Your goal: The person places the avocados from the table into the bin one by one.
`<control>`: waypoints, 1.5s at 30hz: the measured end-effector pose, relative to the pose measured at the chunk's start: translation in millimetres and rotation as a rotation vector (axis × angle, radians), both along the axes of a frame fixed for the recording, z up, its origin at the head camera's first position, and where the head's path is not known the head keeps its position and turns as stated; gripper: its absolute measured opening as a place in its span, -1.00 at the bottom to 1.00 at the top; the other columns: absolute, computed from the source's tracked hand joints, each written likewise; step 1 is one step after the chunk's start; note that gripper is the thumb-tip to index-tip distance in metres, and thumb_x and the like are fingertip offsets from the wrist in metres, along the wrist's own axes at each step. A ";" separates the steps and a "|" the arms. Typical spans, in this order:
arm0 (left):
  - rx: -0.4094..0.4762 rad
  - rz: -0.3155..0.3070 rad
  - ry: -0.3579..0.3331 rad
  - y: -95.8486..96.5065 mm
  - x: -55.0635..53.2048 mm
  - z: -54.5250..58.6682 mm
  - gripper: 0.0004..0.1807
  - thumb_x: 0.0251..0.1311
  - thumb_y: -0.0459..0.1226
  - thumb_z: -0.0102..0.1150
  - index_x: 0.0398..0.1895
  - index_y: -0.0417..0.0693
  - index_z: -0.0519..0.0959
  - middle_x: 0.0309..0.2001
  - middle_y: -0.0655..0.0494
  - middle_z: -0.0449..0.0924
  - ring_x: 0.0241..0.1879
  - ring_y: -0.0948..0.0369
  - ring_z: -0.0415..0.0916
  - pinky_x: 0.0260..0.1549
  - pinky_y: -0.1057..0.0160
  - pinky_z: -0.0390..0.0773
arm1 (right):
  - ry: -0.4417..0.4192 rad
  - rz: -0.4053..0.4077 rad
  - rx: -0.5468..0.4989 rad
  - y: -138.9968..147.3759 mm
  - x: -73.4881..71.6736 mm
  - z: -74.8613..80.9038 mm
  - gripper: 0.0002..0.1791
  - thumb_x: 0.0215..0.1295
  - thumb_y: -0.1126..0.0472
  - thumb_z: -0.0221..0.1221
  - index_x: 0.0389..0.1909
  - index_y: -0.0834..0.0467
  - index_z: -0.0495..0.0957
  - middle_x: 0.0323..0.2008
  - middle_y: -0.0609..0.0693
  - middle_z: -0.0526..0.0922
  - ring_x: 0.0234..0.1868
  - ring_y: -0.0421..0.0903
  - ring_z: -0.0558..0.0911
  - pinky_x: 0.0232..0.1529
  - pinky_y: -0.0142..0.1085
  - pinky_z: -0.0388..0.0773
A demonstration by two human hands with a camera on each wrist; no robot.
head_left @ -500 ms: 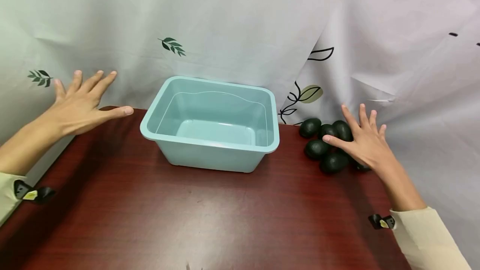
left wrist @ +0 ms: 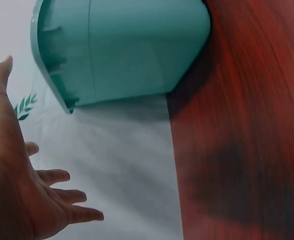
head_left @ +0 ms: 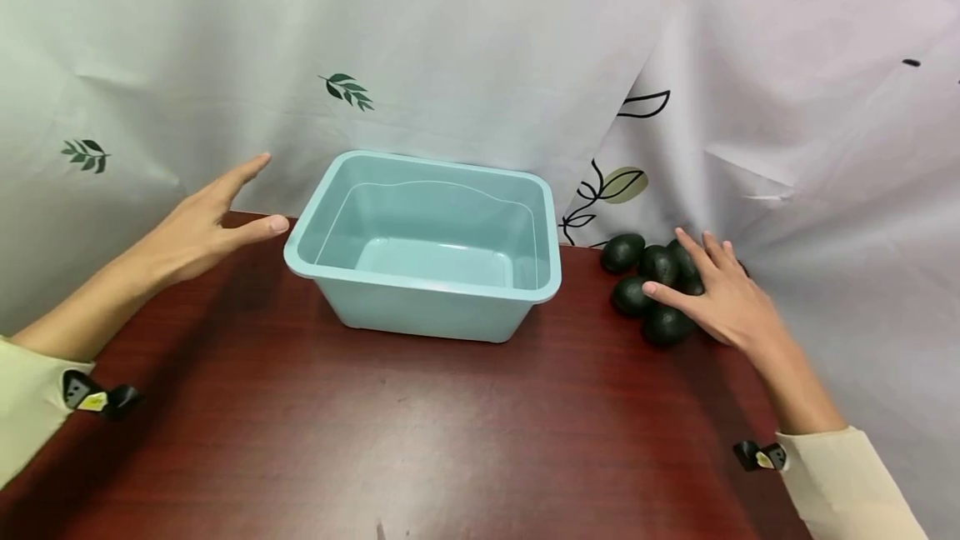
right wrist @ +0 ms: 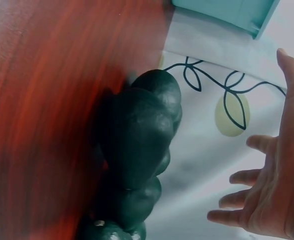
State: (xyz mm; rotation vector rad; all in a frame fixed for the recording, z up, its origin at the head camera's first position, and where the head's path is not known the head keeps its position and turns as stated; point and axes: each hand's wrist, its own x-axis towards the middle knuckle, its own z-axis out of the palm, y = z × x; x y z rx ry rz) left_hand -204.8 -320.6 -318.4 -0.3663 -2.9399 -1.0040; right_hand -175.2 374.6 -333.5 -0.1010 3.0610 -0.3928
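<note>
A pale teal plastic basin (head_left: 423, 309) stands on the table near its back edge, with nothing inside. Left of it my left hand (head_left: 197, 232) hovers in the air, thumb and fingers spread apart, touching nothing; the left wrist view shows the basin's side (left wrist: 132, 60) beyond this hand. Several dark green avocados (head_left: 622, 253) lie bunched at the table's back right. Over that bunch floats my right hand (head_left: 723, 298), fingers extended and holding nothing, hiding part of the pile. From the right wrist, a gap shows between the fingers and the avocados (right wrist: 137, 135).
The dark red-brown wooden table (head_left: 420, 440) stretches toward me. Behind it hangs a white cloth (head_left: 465, 48) with leaf prints, close to the basin and the avocados. Each sleeve carries a small black device near the cuff.
My left hand has turned, its fingers now closer together, and moved right toward the basin. The right hand has lowered slightly over the avocados.
</note>
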 end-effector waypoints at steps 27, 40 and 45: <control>0.272 -0.121 -0.148 44.3 17.5 -14.3 -0.08 0.59 -0.03 0.29 0.83 0.71 0.03 0.84 0.22 0.07 0.76 -0.10 0.11 0.52 -0.44 0.25 | -0.043 0.009 -0.117 26.2 24.6 -40.1 0.14 0.46 -0.45 0.36 0.79 0.15 0.24 0.66 0.49 0.30 0.60 0.55 0.35 0.40 0.57 0.35; 0.345 -0.115 -0.217 58.6 18.8 -14.6 0.04 0.57 -0.04 0.31 0.88 0.62 -0.13 0.86 0.16 -0.04 0.64 -0.04 0.22 0.40 0.10 0.34 | -0.041 0.071 -0.113 36.1 29.2 -50.0 0.03 0.31 -0.28 0.57 0.63 0.19 0.47 0.58 0.47 0.44 0.48 0.50 0.50 0.34 0.48 0.47; 0.353 -0.082 -0.227 63.8 18.7 -12.3 0.11 0.53 -0.02 0.38 0.87 0.64 -0.16 0.82 0.07 0.06 0.57 -0.01 0.29 0.40 0.06 0.38 | -0.034 0.108 -0.100 35.6 29.0 -50.0 -0.01 0.29 -0.13 0.62 0.61 0.24 0.48 0.51 0.49 0.50 0.31 0.52 0.65 0.23 0.44 0.59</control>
